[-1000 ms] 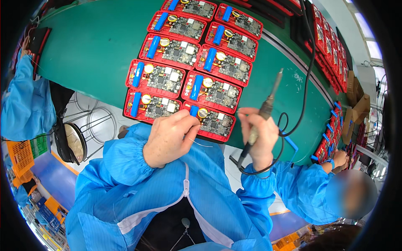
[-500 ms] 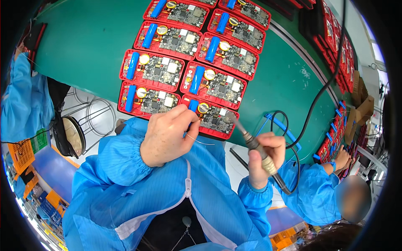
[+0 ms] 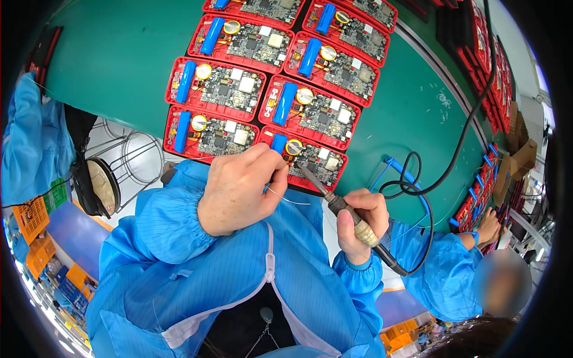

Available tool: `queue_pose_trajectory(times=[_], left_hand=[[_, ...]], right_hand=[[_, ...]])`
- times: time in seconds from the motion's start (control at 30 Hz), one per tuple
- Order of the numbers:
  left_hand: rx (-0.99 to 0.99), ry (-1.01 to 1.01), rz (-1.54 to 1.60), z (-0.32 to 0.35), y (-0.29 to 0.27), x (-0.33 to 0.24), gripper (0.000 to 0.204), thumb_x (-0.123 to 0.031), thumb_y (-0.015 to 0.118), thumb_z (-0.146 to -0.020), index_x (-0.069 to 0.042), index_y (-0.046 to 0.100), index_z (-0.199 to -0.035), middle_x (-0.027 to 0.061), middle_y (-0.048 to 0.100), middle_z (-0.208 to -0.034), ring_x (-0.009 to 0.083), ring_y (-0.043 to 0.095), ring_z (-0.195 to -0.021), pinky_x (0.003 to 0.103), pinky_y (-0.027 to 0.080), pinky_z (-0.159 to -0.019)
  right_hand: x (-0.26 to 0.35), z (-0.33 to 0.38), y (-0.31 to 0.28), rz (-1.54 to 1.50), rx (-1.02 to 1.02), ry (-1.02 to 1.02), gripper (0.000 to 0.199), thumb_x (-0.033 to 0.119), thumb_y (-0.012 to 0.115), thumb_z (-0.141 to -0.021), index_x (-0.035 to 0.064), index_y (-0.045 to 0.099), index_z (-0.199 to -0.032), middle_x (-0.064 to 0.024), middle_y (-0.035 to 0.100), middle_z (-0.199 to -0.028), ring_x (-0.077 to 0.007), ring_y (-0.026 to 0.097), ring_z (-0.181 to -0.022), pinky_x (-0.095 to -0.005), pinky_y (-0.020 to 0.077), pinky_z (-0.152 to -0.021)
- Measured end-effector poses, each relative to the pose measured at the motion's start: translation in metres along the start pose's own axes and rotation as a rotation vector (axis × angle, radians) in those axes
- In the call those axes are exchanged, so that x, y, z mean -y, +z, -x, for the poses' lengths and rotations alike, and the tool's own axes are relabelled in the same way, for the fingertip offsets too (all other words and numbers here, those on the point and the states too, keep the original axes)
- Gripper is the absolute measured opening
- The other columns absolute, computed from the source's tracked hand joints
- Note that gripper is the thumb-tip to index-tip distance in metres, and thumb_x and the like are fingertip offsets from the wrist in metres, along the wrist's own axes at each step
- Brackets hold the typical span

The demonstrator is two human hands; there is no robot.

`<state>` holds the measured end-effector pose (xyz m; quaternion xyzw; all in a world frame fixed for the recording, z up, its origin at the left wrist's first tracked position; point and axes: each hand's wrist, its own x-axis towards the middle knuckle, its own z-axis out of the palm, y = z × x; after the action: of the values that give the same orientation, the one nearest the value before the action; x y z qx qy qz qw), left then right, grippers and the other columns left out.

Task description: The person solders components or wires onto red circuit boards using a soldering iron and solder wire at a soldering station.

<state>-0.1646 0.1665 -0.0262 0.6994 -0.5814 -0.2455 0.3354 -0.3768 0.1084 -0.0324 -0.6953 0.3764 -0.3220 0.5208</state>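
My right hand [image 3: 364, 222] grips a soldering iron [image 3: 338, 204], its tip slanting to the upper left over the nearest circuit board [image 3: 322, 162]. Whether the tip touches the board I cannot tell. Pinched in my left hand [image 3: 240, 192] is a thin wire, probably solder [image 3: 291, 200], whose loose end curves out below the fingers. The fingertips are beside the left end of the same red casing [image 3: 338, 181]. That casing also holds a blue cylindrical battery [image 3: 279, 143], partly hidden by my hand, and a yellow-rimmed coin cell [image 3: 293, 147].
Several similar red casings [image 3: 255, 90] fill two columns on the green table [image 3: 119, 65]. A black cable [image 3: 456, 155] loops at the right, near a blue frame [image 3: 412, 179]. Red casings stack [image 3: 486, 71] far right. A co-worker's hand [image 3: 489, 227] is at right; a stool [image 3: 104, 185] stands left.
My right hand has brought the soldering iron leftward, its tip now closer to the coin cell and my left fingers. The left hand keeps its pinch. The casings sit slightly higher in view.
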Motion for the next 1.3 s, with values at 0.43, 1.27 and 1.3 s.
queue_pose_trajectory(times=[0.43, 1.27, 1.3], left_hand=[[0.037, 0.005, 0.000, -0.0025, 0.0000, 0.0012, 0.012, -0.004, 0.065, -0.072, -0.006, 0.053, -0.075, 0.0066, 0.053, -0.069, 0.0260, 0.057, -0.052, 0.037, 0.045, -0.044], [0.077, 0.002, 0.020, -0.0043, -0.0033, 0.0024, 0.012, -0.003, 0.065, -0.072, -0.006, 0.054, -0.076, 0.0066, 0.053, -0.069, 0.0257, 0.058, -0.053, 0.036, 0.045, -0.044], [0.078, 0.002, 0.021, -0.0045, -0.0025, 0.0022, 0.012, -0.003, 0.065, -0.072, -0.006, 0.054, -0.076, 0.0066, 0.053, -0.069, 0.0257, 0.058, -0.053, 0.036, 0.045, -0.044]], right_hand=[[-0.0040, -0.0041, 0.0029, 0.031, 0.001, -0.061, 0.026, 0.009, 0.072, -0.074, 0.0001, 0.050, -0.086, -0.0101, 0.060, -0.069, -0.0070, 0.045, -0.045, -0.0215, 0.0318, -0.041], [0.0002, -0.0067, -0.0008, 0.067, 0.058, -0.101, 0.028, 0.004, 0.072, -0.070, -0.0014, 0.050, -0.087, -0.0134, 0.061, -0.070, -0.0101, 0.052, -0.046, -0.0226, 0.0379, -0.042], [0.0001, -0.0067, -0.0009, 0.068, 0.059, -0.100, 0.028, 0.004, 0.072, -0.070, -0.0014, 0.050, -0.087, -0.0134, 0.061, -0.070, -0.0101, 0.052, -0.046, -0.0226, 0.0379, -0.042]])
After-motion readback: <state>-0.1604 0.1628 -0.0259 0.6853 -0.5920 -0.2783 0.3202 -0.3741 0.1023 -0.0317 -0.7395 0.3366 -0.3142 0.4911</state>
